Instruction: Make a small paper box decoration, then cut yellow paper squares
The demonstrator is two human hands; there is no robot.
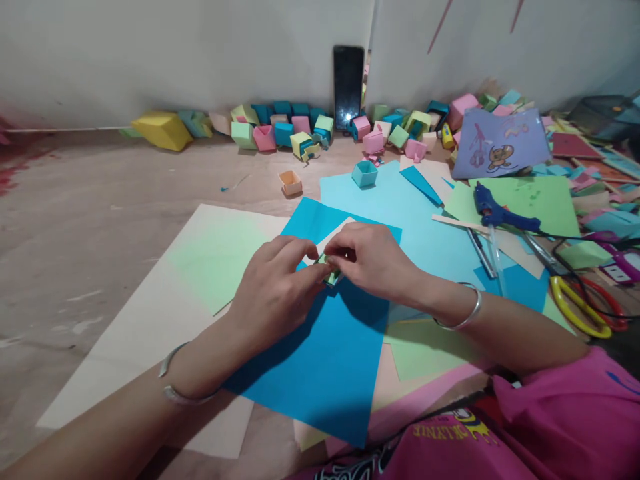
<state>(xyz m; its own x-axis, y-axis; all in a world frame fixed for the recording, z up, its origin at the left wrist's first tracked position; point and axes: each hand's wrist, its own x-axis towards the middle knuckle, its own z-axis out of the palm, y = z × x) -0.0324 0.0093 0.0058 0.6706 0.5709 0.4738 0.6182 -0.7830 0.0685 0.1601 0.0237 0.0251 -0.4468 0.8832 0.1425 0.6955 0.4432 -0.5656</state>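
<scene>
My left hand (277, 287) and my right hand (373, 260) meet over a large blue paper sheet (325, 353), both pinching a small folded green paper piece (330, 272). Fingers of both hands are closed on it, and most of the piece is hidden between them. A silver bangle sits on each wrist. Below the blue sheet lie cream, light green and pink sheets.
A row of folded paper boxes (295, 130) lines the wall, with a black phone (349, 87) leaning upright. A small teal box (364, 173) and a peach box (291, 182) stand apart. At the right lie a blue glue gun (493, 212), scissors (583, 303), and more coloured sheets.
</scene>
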